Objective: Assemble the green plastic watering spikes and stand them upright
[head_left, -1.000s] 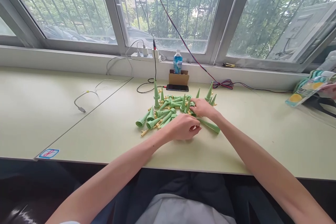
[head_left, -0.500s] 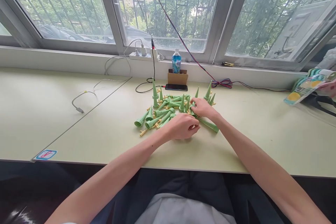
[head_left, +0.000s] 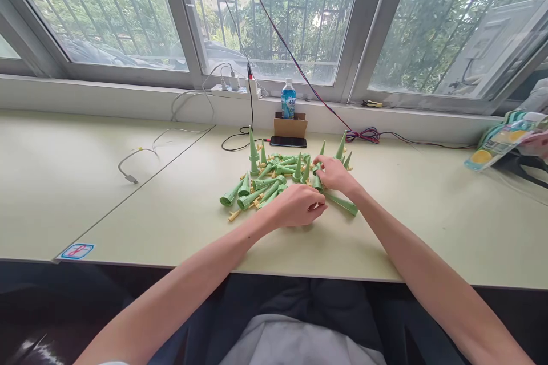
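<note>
A pile of green cone-shaped plastic spikes (head_left: 265, 179) with small yellow parts lies on the pale green table (head_left: 180, 217). My left hand (head_left: 297, 205) rests at the pile's near edge, fingers curled shut on a small piece I cannot make out. My right hand (head_left: 336, 175) sits on the pile's right side, fingers pinched on a green spike (head_left: 317, 181). Another long green spike (head_left: 342, 203) lies flat under my right wrist.
A black phone (head_left: 288, 141), a cardboard holder (head_left: 290, 126) and a blue-labelled bottle (head_left: 288, 99) stand behind the pile. A power strip (head_left: 233, 90) and cables run along the sill. A white cable (head_left: 137, 154) lies left. Packaged goods (head_left: 503, 145) sit far right.
My right hand has shifted slightly up and back on the pile, now pinching a spike. The left hand has hardly moved.
</note>
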Action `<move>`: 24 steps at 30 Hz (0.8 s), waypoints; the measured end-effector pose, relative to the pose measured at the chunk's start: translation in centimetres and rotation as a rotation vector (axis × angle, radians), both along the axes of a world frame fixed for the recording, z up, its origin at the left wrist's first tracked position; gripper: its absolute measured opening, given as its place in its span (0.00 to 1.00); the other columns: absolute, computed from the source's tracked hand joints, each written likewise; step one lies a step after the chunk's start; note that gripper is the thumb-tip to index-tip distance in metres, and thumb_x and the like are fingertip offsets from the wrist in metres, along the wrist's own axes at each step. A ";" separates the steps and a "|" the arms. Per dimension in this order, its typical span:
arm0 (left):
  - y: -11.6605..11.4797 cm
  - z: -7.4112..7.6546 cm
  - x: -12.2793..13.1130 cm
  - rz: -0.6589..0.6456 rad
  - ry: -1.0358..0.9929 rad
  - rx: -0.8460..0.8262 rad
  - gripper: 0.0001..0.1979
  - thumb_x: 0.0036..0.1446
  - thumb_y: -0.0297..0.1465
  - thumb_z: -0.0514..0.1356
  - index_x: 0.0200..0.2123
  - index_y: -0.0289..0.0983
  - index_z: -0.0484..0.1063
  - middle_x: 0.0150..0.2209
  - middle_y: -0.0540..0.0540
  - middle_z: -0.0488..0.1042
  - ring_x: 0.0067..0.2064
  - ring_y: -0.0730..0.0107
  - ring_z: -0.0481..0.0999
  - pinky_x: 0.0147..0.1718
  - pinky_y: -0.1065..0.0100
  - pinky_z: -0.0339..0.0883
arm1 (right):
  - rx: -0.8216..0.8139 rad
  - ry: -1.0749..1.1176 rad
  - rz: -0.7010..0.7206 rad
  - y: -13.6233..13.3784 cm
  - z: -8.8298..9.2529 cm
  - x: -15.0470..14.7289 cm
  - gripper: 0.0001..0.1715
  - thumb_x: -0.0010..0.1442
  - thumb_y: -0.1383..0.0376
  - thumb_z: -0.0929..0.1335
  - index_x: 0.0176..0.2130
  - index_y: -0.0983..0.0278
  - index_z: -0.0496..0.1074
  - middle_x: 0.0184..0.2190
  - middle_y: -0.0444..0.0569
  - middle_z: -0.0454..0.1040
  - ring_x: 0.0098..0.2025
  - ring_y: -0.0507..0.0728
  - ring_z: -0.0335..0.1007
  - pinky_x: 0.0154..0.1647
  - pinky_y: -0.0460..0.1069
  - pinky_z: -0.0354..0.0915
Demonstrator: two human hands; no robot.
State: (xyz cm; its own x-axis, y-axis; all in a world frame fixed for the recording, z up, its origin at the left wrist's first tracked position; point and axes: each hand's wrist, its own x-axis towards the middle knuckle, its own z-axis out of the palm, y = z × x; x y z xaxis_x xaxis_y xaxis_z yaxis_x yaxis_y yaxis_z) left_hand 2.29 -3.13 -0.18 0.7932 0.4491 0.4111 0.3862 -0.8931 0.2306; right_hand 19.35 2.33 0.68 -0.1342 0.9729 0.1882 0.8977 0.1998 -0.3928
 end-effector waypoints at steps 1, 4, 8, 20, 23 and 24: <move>0.0 0.0 0.0 0.001 0.002 -0.001 0.16 0.61 0.28 0.54 0.19 0.35 0.63 0.20 0.51 0.64 0.22 0.76 0.58 0.25 0.70 0.53 | -0.005 0.003 -0.003 0.0 0.0 0.0 0.18 0.62 0.71 0.63 0.51 0.66 0.71 0.45 0.56 0.73 0.50 0.58 0.66 0.49 0.48 0.60; -0.1 0.1 0.0 0.002 0.001 -0.001 0.16 0.61 0.28 0.54 0.19 0.35 0.63 0.19 0.51 0.64 0.22 0.76 0.57 0.24 0.70 0.53 | -0.013 -0.011 -0.011 0.1 0.0 0.2 0.18 0.63 0.70 0.63 0.52 0.66 0.70 0.46 0.56 0.73 0.50 0.58 0.66 0.50 0.48 0.60; -0.1 0.1 -0.1 -0.002 0.003 -0.001 0.16 0.60 0.28 0.54 0.19 0.35 0.62 0.19 0.51 0.63 0.22 0.76 0.57 0.24 0.70 0.52 | -0.027 -0.050 0.010 0.3 -0.1 0.4 0.19 0.63 0.69 0.63 0.53 0.66 0.70 0.43 0.56 0.75 0.49 0.58 0.67 0.49 0.48 0.61; 0.0 0.0 -0.1 -0.012 -0.008 0.013 0.16 0.60 0.27 0.54 0.19 0.36 0.63 0.19 0.51 0.63 0.21 0.76 0.57 0.24 0.71 0.52 | -0.027 -0.134 0.034 0.6 0.3 0.5 0.20 0.62 0.71 0.64 0.53 0.67 0.72 0.52 0.59 0.73 0.55 0.59 0.66 0.49 0.47 0.61; 0.0 -0.1 -0.1 -0.020 -0.014 0.017 0.16 0.60 0.27 0.53 0.19 0.36 0.64 0.19 0.51 0.65 0.21 0.76 0.58 0.24 0.71 0.52 | 0.040 -0.125 0.031 1.3 1.0 0.0 0.20 0.64 0.72 0.62 0.54 0.67 0.71 0.46 0.58 0.75 0.51 0.58 0.68 0.47 0.47 0.61; 0.0 -0.1 -0.1 -0.019 -0.012 0.020 0.16 0.60 0.27 0.53 0.19 0.36 0.64 0.19 0.51 0.65 0.21 0.76 0.59 0.24 0.71 0.52 | 0.059 -0.112 0.044 1.6 1.2 -0.2 0.20 0.65 0.71 0.62 0.55 0.67 0.70 0.45 0.57 0.76 0.50 0.58 0.69 0.46 0.47 0.61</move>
